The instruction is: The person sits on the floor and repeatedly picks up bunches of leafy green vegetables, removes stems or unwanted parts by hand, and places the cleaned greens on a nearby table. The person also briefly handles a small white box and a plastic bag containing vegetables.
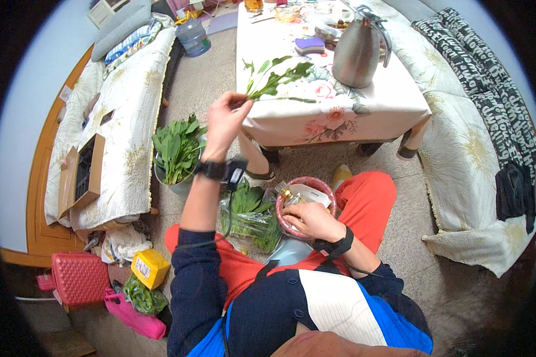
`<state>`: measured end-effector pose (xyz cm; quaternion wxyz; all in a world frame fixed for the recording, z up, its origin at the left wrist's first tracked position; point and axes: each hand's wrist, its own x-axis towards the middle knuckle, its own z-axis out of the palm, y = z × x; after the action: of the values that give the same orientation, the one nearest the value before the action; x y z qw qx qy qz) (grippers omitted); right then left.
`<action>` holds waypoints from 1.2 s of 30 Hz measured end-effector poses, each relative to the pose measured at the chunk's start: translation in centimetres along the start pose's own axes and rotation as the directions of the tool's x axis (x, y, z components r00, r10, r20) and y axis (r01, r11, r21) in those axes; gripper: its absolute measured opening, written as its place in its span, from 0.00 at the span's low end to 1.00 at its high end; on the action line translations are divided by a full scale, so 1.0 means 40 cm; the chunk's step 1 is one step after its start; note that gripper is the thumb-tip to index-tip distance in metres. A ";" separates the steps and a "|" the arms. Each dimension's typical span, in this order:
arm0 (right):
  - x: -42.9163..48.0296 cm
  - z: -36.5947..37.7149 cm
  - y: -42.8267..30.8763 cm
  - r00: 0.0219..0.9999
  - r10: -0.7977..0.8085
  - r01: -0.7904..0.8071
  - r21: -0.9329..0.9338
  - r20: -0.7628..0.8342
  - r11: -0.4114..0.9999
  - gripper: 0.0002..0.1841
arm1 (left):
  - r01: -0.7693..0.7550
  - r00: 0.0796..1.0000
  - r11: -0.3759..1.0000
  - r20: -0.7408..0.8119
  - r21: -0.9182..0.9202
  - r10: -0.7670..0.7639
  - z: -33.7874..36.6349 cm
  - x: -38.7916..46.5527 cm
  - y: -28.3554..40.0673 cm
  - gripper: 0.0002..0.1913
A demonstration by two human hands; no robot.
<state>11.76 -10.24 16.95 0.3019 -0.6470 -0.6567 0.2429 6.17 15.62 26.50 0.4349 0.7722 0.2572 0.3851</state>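
Observation:
My left hand (228,117) pinches a sprig of leafy greens (274,82) by its stem end, held up at the near left corner of the table. My right hand (311,218) reaches over a pink-rimmed basket (304,180), fingers slightly parted, with nothing visible in them. Wrappers and a white piece of packaging (313,194) lie inside the basket. Between my knees, left of the basket, is a clear plastic bag of greens (249,209). More loose greens (177,147) fill a pot (180,186) on the floor beyond my left forearm.
A steel jug (358,53) and a purple sponge (309,45) stand on the flowered tablecloth (290,127). Covered sofas (125,111) flank both sides, the left one bearing an open cardboard box (89,178). A red case (81,279) and a yellow box (150,268) lie lower left.

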 end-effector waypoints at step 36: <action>0.004 0.106 0.176 0.804 0.572 0.036 0.974 -0.162 0.225 0.10 | 0.623 0.779 0.666 0.403 -0.410 -0.480 0.249 -0.496 -0.169 0.12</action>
<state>13.69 -9.46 8.99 0.7322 -0.4798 -0.1472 0.4604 2.59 -0.32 10.03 0.7540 0.5514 0.3064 0.1833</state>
